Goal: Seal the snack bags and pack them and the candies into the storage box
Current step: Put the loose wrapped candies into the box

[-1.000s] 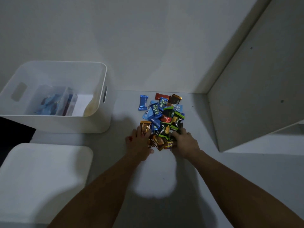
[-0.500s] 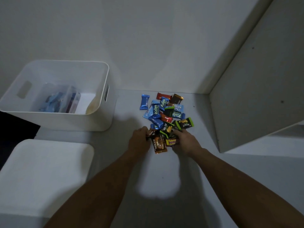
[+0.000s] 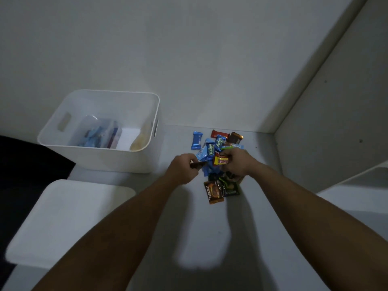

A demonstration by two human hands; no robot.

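Both hands (image 3: pixel 183 168) (image 3: pixel 236 162) clutch candies (image 3: pixel 220 161) above the pile; overfull fists risk spilling before reaching the storage box (image 3: pixel 100 156) at ten o'clock.

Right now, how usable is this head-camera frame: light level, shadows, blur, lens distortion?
Head view: dim, flat light. Both forearms cast soft shadows on the table, with one brighter patch between them. Wide-angle bending shows in the wall edges. Candy pile is sharp enough to read some wrappers; the left hand and right hand look slightly soft. Contents of the storage box are hazy.
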